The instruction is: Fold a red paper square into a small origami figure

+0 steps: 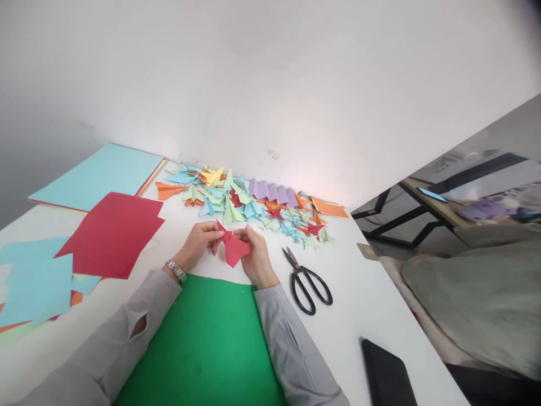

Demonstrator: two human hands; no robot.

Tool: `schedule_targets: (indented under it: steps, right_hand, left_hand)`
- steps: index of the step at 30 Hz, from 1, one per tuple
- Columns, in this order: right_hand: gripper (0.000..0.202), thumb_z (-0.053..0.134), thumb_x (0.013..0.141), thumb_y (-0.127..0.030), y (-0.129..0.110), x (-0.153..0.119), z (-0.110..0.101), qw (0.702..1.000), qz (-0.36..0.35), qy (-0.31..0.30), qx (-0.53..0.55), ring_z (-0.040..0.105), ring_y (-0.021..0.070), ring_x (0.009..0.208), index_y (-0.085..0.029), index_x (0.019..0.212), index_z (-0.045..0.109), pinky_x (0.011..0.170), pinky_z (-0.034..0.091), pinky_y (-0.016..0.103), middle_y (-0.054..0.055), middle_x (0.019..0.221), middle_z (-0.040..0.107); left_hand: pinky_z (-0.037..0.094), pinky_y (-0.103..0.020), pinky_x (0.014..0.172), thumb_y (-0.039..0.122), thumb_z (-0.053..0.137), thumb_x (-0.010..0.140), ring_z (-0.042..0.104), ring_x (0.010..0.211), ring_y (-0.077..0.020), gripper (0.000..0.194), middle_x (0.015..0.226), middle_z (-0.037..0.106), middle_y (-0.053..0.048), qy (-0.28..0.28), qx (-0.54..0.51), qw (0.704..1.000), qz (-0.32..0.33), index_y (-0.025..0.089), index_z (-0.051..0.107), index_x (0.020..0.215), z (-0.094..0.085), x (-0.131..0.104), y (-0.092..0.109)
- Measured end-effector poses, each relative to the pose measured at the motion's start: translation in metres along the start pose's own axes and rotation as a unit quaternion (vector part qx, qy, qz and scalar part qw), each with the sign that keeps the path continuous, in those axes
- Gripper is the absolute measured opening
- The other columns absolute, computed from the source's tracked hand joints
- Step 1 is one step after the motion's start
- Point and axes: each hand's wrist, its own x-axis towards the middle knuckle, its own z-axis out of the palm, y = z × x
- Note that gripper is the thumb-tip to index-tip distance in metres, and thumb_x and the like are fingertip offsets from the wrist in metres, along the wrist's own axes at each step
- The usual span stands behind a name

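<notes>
A small folded red paper piece [235,248], with a pointed tip at its upper left, is held between both hands above the white table. My left hand [200,243], with a metal watch at the wrist, pinches it near the pointed end. On the other side, my right hand [257,256] has its thumb and fingers closed on the wider part. Just behind the hands lies a heap of small folded paper planes [231,213] in several colours. Under my forearms spreads a green sheet [207,338].
Black-handled scissors [307,282] lie right of my hands, and a black phone-like slab [387,372] lies nearer the front. To the left are red sheets [112,234], light-blue squares [40,287] and a large blue-topped paper stack [101,175]. A white wall [270,84] rises behind the table.
</notes>
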Motion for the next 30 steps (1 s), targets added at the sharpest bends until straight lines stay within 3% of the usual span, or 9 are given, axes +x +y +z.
schedule_targets:
  steps: [5, 12, 21, 30]
  right_hand:
    - [0.032, 0.080, 0.057, -0.044, 0.004, -0.004, 0.000, 0.987, 0.004, -0.071, -0.147, 0.045, 0.0091, 0.046, -0.017, 0.062, 0.065, 0.047, 0.032, 0.023, -0.002, 0.054, 0.062]
    - [0.033, 0.070, 0.072, -0.046, 0.002, -0.008, 0.001, 0.960, -0.020, -0.138, -0.243, 0.042, 0.0077, 0.047, -0.015, 0.062, 0.066, 0.049, 0.029, 0.023, -0.003, 0.052, 0.057]
    - [0.037, 0.069, 0.069, -0.051, 0.003, -0.009, 0.002, 0.957, -0.029, -0.145, -0.251, 0.035, 0.0079, 0.045, -0.016, 0.059, 0.065, 0.047, 0.025, 0.024, -0.004, 0.048, 0.050]
    - [0.035, 0.068, 0.071, -0.050, 0.004, -0.009, 0.002, 0.956, -0.039, -0.148, -0.249, 0.039, 0.0091, 0.047, -0.017, 0.060, 0.065, 0.047, 0.028, 0.023, -0.003, 0.050, 0.053]
  left_hand:
    - [0.033, -0.022, 0.041, 0.030, 0.068, 0.065, 0.044, 0.036, -0.0080, 0.023, 0.040, 0.048, 0.004, -0.022, 0.045, 0.999, -0.002, 0.016, 0.053, 0.055, -0.001, 0.000, -0.002]
    - [0.025, -0.020, 0.039, 0.033, 0.068, 0.064, 0.035, 0.034, -0.0058, 0.024, 0.037, 0.043, 0.005, -0.011, 0.083, 0.996, 0.001, 0.015, 0.054, 0.054, -0.003, 0.001, -0.001]
    - [0.019, -0.021, 0.039, 0.041, 0.074, 0.064, 0.029, 0.039, -0.0049, 0.036, 0.039, 0.038, 0.008, 0.031, 0.130, 0.989, 0.058, 0.017, 0.050, 0.052, 0.008, -0.004, 0.003]
    - [0.019, -0.021, 0.040, 0.046, 0.071, 0.065, 0.030, 0.037, -0.0050, 0.043, 0.036, 0.038, 0.007, 0.005, 0.132, 0.990, 0.056, 0.017, 0.047, 0.045, 0.007, -0.003, 0.005]
